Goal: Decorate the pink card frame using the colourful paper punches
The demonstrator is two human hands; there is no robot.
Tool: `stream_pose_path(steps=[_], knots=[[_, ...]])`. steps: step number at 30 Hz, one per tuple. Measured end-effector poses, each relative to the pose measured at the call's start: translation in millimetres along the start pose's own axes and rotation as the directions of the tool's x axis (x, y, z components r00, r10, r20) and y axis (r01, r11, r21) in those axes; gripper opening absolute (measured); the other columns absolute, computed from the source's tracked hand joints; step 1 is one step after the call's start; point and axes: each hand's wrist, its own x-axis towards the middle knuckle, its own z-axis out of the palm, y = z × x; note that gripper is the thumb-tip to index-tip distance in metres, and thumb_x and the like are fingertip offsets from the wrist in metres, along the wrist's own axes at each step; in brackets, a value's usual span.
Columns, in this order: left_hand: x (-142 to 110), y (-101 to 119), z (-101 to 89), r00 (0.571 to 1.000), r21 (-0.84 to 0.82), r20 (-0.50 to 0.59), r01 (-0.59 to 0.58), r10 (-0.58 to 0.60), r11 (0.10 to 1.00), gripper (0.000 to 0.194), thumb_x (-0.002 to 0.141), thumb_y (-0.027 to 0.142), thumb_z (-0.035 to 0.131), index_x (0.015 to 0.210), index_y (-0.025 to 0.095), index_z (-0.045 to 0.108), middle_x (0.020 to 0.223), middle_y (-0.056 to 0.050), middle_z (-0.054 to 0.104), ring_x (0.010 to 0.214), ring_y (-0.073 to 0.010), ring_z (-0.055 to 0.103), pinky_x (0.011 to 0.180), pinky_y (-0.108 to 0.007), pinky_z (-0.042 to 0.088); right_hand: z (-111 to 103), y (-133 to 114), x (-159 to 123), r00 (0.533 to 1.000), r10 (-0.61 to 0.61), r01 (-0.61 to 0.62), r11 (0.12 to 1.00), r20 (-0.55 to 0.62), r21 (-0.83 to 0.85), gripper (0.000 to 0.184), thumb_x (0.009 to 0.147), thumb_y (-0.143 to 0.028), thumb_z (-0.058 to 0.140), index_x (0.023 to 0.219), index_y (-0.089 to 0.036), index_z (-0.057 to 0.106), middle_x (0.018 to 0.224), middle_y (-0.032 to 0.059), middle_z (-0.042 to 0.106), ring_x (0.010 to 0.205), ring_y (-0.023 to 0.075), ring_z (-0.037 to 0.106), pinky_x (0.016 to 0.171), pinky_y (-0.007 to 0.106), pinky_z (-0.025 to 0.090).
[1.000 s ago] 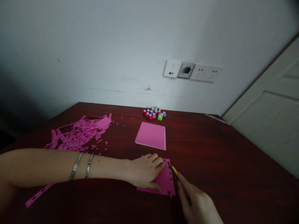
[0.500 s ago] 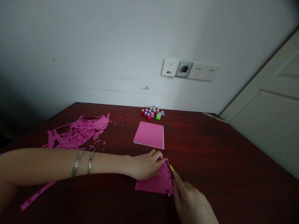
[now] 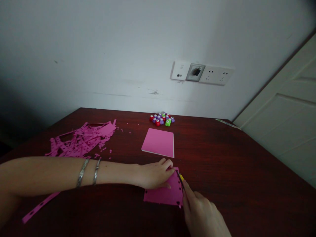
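Note:
My left hand [image 3: 158,174] presses on a pink sheet [image 3: 164,196] with small dark punched holes along its right side. Its fingers are bent near the sheet's upper right corner, and the thumb lies across the paper. In my right hand [image 3: 201,210] is a slim tool [image 3: 182,177] with a yellow part and a dark, narrow edge. That dark edge lies along the right side of the sheet. The fingers cover most of the tool, so I cannot tell its exact kind. Just beyond the hands rests a stack of pink square paper [image 3: 158,142] with a white edge.
A heap of pink punched strips and scraps [image 3: 82,138] lies at the left, tiny cut-outs around it. One loose pink strip [image 3: 40,207] sticks out below my left forearm. Several small red, purple and green pieces [image 3: 161,119] with white round tops stand near the wall.
Both hands, the sheet and the tool keep nearly the same places. The whole view has shifted very slightly.

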Motion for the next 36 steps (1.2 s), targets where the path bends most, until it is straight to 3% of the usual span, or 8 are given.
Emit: stream_pose_path(steps=[7, 11, 15, 21, 27, 36], knots=[[3.0, 1.0, -10.1, 0.997, -0.013, 0.074, 0.006, -0.005, 1.000, 0.058, 0.086, 0.039, 0.046, 0.132, 0.009, 0.029, 0.115, -0.013, 0.041, 0.104, -0.0208, 0.041, 0.081, -0.026, 0.042, 9.4, -1.5, -2.7, 0.996, -0.013, 0.007, 0.998, -0.087, -0.069, 0.054, 0.076, -0.005, 0.040, 0.128, -0.019, 0.049, 0.068, 0.0063, 0.068, 0.049, 0.0181, 0.065, 0.039, 0.021, 0.045], [2.2, 3.3, -11.7, 0.997, 0.004, 0.079, 0.005, -0.005, 1.000, 0.059, 0.085, 0.039, 0.047, 0.133, 0.010, 0.027, 0.117, -0.014, 0.040, 0.104, -0.0208, 0.042, 0.078, -0.026, 0.043, 8.5, 5.5, -1.6, 0.996, -0.060, 0.059, 0.998, -0.063, -0.010, 0.051, 0.079, -0.009, 0.040, 0.128, -0.021, 0.048, 0.071, 0.0060, 0.068, 0.050, 0.0173, 0.065, 0.043, 0.021, 0.047], [-2.3, 8.6, -9.6, 0.999, 0.077, 0.026, 0.031, -0.033, 0.997, 0.046, 0.086, 0.038, 0.046, 0.121, 0.010, 0.040, 0.112, -0.014, 0.044, 0.100, -0.0221, 0.043, 0.075, -0.028, 0.043, 0.7, 7.0, 0.0, 0.999, -0.046, 0.047, 0.999, -0.025, 0.009, 0.050, 0.080, -0.009, 0.040, 0.128, -0.020, 0.048, 0.075, 0.0073, 0.070, 0.053, 0.0173, 0.066, 0.045, 0.020, 0.048], [-1.3, 5.9, -4.8, 0.999, 0.129, 0.047, 0.002, -0.008, 0.992, 0.025, 0.087, 0.013, 0.037, 0.111, 0.012, 0.045, 0.108, -0.012, 0.045, 0.095, -0.0203, 0.045, 0.069, -0.027, 0.044, -12.9, -4.2, 2.1, 0.999, 0.025, -0.025, 1.000, 0.022, -0.009, 0.051, 0.076, -0.006, 0.041, 0.125, -0.017, 0.052, 0.074, 0.0081, 0.070, 0.056, 0.0191, 0.067, 0.051, 0.023, 0.050], [5.1, 2.2, 1.2, 0.995, 0.042, 0.026, 0.095, -0.096, 0.995, 0.031, 0.094, 0.027, 0.027, 0.123, 0.018, 0.034, 0.108, -0.009, 0.046, 0.084, -0.0172, 0.050, 0.059, -0.025, 0.043, -8.2, -2.9, -0.4, 0.998, -0.055, 0.054, 0.998, -0.019, -0.032, 0.053, 0.078, -0.005, 0.037, 0.128, -0.017, 0.048, 0.073, 0.0083, 0.069, 0.052, 0.0172, 0.065, 0.047, 0.022, 0.049], [8.3, 9.9, -0.6, 0.995, 0.106, 0.018, 0.099, -0.102, 0.989, 0.031, 0.094, 0.024, 0.020, 0.117, 0.015, 0.039, 0.106, -0.011, 0.047, 0.085, -0.0200, 0.051, 0.055, -0.027, 0.042, 5.2, 3.8, -4.6, 0.994, -0.085, 0.083, 0.996, -0.071, -0.036, 0.053, 0.076, -0.005, 0.041, 0.126, -0.020, 0.050, 0.070, 0.0062, 0.068, 0.048, 0.0166, 0.065, 0.037, 0.019, 0.043]])
